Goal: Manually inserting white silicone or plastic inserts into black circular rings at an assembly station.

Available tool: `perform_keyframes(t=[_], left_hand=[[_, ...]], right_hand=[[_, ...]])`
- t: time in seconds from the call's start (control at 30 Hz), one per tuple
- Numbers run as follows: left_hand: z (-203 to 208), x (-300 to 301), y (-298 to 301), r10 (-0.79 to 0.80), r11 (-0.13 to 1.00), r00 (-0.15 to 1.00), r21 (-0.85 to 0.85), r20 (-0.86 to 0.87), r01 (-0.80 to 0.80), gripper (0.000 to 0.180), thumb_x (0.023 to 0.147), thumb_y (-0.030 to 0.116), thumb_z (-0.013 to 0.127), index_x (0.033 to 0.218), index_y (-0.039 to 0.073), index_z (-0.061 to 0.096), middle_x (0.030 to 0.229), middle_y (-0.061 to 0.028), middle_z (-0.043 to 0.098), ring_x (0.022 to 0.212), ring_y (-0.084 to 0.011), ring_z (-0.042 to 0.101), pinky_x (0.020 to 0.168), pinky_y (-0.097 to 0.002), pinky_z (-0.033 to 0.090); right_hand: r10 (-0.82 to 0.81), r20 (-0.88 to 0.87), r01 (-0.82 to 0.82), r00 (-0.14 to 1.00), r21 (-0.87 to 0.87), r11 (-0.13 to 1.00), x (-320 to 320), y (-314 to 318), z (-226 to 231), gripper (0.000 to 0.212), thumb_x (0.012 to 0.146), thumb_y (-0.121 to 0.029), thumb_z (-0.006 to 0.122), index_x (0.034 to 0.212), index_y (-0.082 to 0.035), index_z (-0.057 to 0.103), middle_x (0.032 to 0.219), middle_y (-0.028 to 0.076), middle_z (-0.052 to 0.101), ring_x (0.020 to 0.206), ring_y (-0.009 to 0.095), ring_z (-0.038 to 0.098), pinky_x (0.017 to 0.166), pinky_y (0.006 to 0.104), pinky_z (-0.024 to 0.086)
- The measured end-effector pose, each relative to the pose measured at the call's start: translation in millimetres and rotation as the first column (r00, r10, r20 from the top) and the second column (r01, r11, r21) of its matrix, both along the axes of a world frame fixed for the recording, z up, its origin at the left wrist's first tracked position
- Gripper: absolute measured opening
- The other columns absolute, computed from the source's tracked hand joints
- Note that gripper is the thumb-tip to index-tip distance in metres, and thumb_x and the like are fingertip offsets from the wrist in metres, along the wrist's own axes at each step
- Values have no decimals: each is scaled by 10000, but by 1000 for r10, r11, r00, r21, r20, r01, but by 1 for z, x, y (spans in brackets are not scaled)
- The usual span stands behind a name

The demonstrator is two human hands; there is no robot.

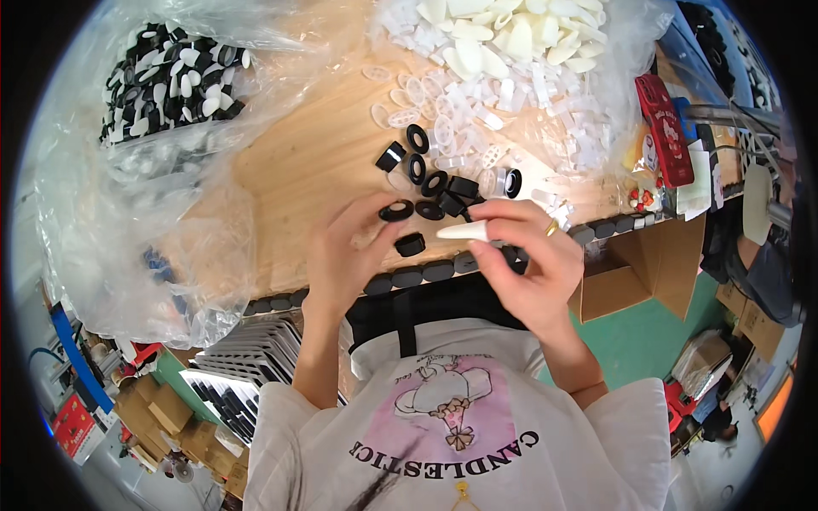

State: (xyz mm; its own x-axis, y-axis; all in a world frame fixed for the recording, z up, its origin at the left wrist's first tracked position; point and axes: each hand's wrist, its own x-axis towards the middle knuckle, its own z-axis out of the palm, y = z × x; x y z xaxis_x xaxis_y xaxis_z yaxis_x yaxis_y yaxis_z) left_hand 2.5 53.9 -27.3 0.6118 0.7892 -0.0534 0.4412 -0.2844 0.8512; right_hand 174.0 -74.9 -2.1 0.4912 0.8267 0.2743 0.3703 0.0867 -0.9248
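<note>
Left hand: the left hand [345, 247] reaches over the wooden table [315, 162], its fingertips pinching a flat black plastic ring [396, 210] by the edge.
Right hand: the right hand [532, 264], a gold band on one finger, grips a smooth white oval piece [464, 231] between thumb and fingers, the piece pointing toward the left hand, just beside the ring.
Loose black parts: a scatter of black rings and caps [434, 183], glossy and round, lies on the table just beyond both hands; one short black cap [410, 244] sits between the hands near the table edge.
Clear pieces: translucent oval frames [426, 102], thin and ribbed, spread across the wood farther back.
White heap: a pile of matte white oval pieces [503, 38] rests on crinkled clear plastic sheeting at the far right; its top is cut off by the rim.
Bag at left: a clear plastic bag [170, 81] holds mixed black-and-white caps, blurred by the film's folds.
Table edge: a row of dark rounded pads [422, 274] lines the near edge, partly hidden by the hands.
Right side: a red package [666, 132] and an open cardboard box [648, 268]; details there are hard to make out.
</note>
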Motion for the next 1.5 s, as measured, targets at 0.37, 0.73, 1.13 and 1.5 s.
perform_keyframes(t=[0.37,0.73,1.13,1.5], left_hand=[[32,-5,-16,-157,976,976,177,150,130,503,666,-29,798,1148,98,730,995,-60,663,779,-195,651,677,-295,542],[38,-2,-22,-135,988,972,102,194,117,324,704,-38,787,986,54,655,1040,-74,717,939,-210,708,765,-293,574],[37,0,-22,-114,989,978,110,176,96,338,679,-56,770,985,50,672,1017,-62,714,918,-201,714,749,-280,576],[40,0,-24,-184,979,965,120,184,164,333,657,-79,770,964,3,672,990,-133,708,931,-241,716,796,-313,564]], right_hand=[[47,252,-87,967,153,984,-19,11,-2,253,660,113,767,872,43,648,916,144,682,772,294,659,645,347,528],[-15,409,-57,912,163,985,-22,10,7,268,603,112,743,842,36,649,878,120,665,726,293,628,618,365,519],[77,282,-135,956,193,972,-20,11,-1,237,586,123,712,792,30,637,842,114,646,691,271,608,583,341,494],[187,163,-221,969,219,950,-6,13,-2,220,565,95,666,767,20,622,780,109,646,651,258,588,578,318,478]])
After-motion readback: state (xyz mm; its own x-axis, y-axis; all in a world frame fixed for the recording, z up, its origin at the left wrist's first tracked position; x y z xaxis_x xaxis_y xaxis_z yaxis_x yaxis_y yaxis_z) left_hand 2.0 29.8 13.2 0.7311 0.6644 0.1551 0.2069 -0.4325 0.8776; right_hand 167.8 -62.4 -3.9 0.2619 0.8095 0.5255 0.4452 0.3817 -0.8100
